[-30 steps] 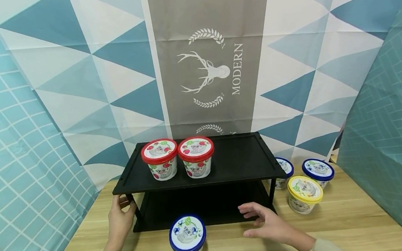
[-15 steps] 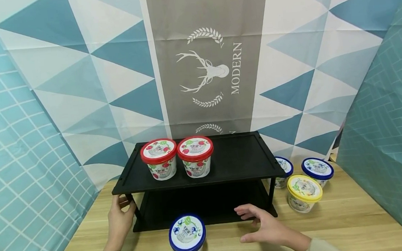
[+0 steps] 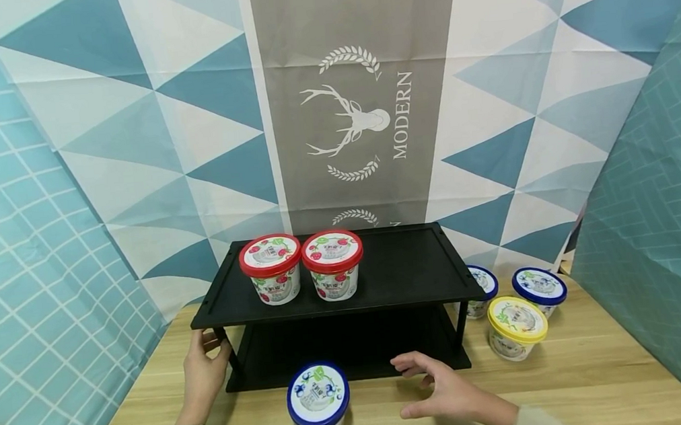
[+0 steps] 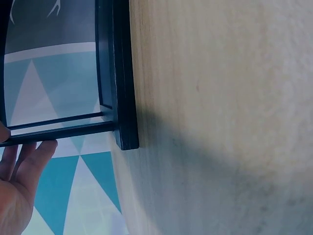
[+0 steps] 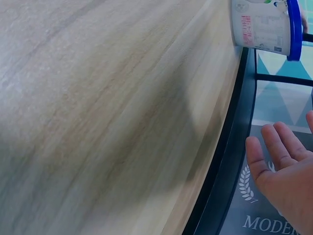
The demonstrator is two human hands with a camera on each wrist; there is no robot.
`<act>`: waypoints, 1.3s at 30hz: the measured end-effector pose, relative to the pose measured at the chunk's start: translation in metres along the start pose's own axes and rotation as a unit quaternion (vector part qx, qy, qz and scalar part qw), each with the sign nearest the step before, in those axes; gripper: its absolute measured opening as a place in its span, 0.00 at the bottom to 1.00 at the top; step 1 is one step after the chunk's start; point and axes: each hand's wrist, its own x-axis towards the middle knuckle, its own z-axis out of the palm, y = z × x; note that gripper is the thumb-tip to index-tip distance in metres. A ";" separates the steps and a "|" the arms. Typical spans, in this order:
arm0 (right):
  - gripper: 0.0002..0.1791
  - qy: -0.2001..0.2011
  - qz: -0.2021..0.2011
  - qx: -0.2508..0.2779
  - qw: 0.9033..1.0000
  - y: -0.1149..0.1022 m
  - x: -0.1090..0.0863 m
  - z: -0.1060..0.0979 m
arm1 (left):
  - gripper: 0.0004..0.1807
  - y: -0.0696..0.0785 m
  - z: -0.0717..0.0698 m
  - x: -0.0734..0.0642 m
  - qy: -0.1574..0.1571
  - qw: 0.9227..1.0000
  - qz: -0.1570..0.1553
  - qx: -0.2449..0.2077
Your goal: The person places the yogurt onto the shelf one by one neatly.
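Note:
A black two-tier rack [image 3: 406,267] stands on the wooden table. Its front left post is pinched between the thumb and fingers of my left hand [image 3: 205,369]; the left wrist view shows those fingers [image 4: 36,164] against the thin post. In front of the rack sits an upright blue-lidded tub [image 3: 318,400]. To the right of that tub, my right hand [image 3: 437,386] hovers with thumb and fingers spread, holding nothing and apart from the tub. Two red-lidded tubs, a left one [image 3: 271,269] and a right one [image 3: 333,265], stand side by side on the top tier.
Right of the rack stand a yellow-lidded tub [image 3: 517,328] and two more blue-lidded ones, one at the far right [image 3: 539,291] and one partly hidden behind the rack's edge [image 3: 482,288]. A patterned curtain [image 3: 362,116] hangs close behind; tiled sheets flank both sides.
My right hand has drifted left, closer to the blue-lidded tub, with its fingers still spread. The left hand stays on the post; rack and tubs have not moved.

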 end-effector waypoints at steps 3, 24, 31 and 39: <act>0.31 0.001 -0.001 0.000 1.000 0.000 0.000 0.001 | 0.24 0.000 0.000 0.001 -0.001 1.000 -0.003 0.000; 0.32 0.013 -0.013 0.012 1.000 -0.002 0.009 0.007 | 0.24 0.001 -0.001 0.000 -0.009 1.000 -0.005 -0.005; 0.32 0.005 -0.004 0.017 1.000 -0.004 0.011 0.010 | 0.23 0.001 -0.001 0.000 0.000 1.000 0.001 0.000; 0.32 0.001 -0.014 0.012 1.000 -0.004 0.014 0.015 | 0.23 0.000 0.000 0.001 -0.004 1.000 -0.001 -0.004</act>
